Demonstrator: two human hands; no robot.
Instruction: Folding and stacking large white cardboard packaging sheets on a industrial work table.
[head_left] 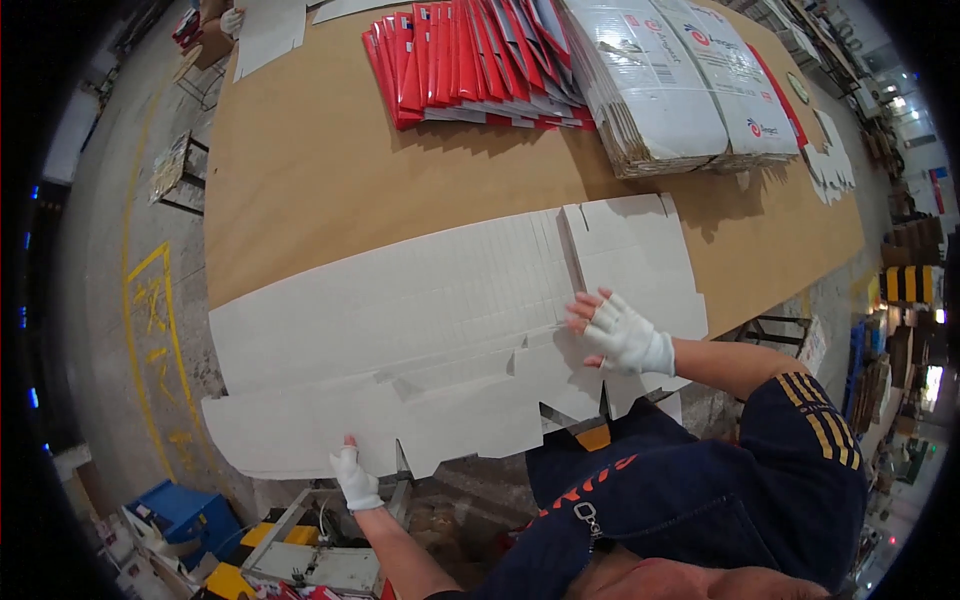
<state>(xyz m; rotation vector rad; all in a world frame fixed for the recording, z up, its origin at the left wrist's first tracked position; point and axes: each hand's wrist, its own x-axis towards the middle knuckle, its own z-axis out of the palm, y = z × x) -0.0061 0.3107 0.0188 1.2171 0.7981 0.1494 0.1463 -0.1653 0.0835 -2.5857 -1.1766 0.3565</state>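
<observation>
A large white die-cut cardboard sheet point(470, 290) with crease lines, slots and notched flaps lies across the near part of the table. Its near edge hangs past the table toward me. My left hand point(356, 480), in a white fingerless glove, grips that edge at the lower left; the thumb is on top and the other fingers are hidden beneath. My right hand point(632, 335), gloved likewise, is spread flat over the right part of the sheet beside a raised fold. Whether its palm presses on the board cannot be made out.
Red-and-white folded packages point(470, 65) lie fanned at the back of the brown-topped table point(290, 180). Right of them stands a strapped stack of white flat cartons point(690, 90). A blue box point(185, 520) is on the lower left. Another person's gloved hand point(232, 20) shows far left.
</observation>
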